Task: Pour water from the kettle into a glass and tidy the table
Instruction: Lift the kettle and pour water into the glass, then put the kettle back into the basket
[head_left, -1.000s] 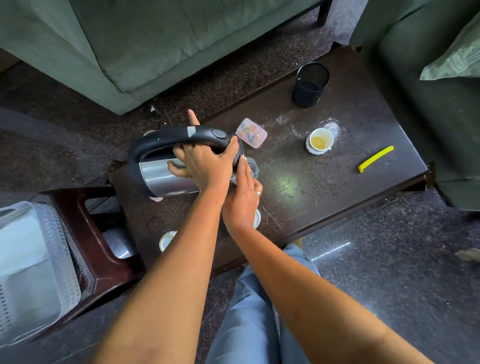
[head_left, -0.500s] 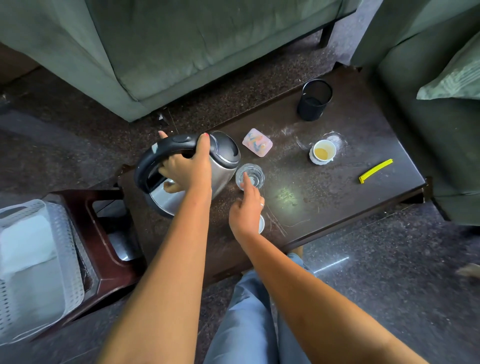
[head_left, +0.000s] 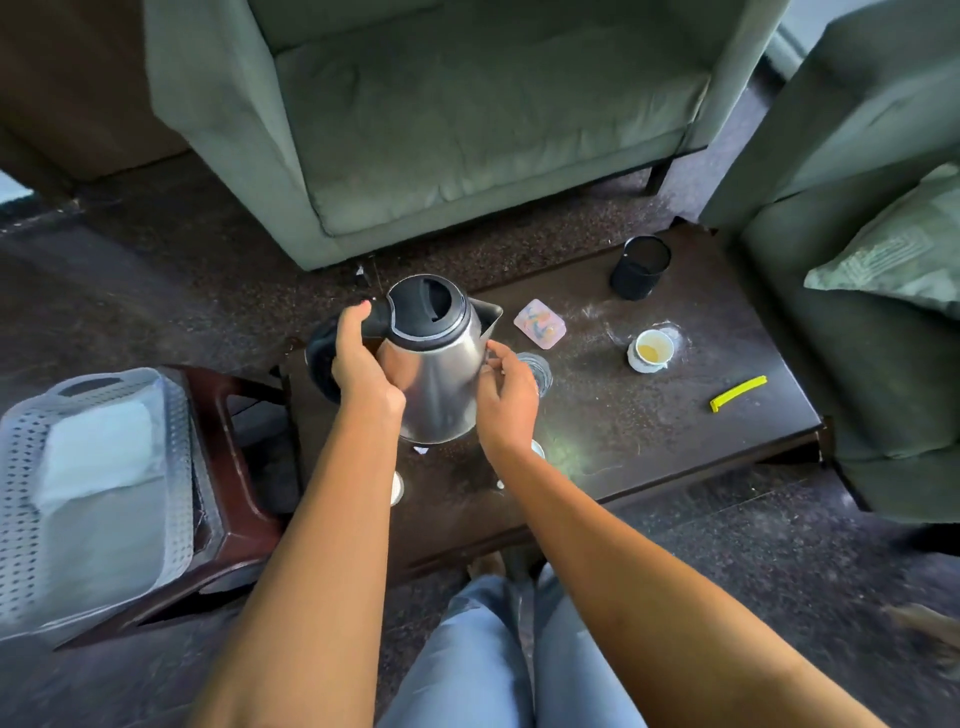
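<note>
A steel kettle (head_left: 439, 374) with a black lid stands upright near the left end of the dark table (head_left: 649, 447). My left hand (head_left: 361, 364) is wrapped around its black handle. My right hand (head_left: 506, 397) presses curled fingertips against the kettle's right wall, just under the spout. A clear glass (head_left: 539, 370) stands on the table right of the kettle, partly hidden behind my right hand.
On the table are a black mesh cup (head_left: 640, 267), a pink case (head_left: 540, 323), a white cup (head_left: 652, 351) with yellowish liquid, a yellow clip (head_left: 738, 393) and small white lids (head_left: 396, 488). A white basket (head_left: 93, 493) sits on a brown stool (head_left: 239, 499) at left. Green sofas stand behind and right.
The kettle went from tipped over the glass to upright and moved toward me. My right hand left the glass and came against the kettle's side. The camera tilted up.
</note>
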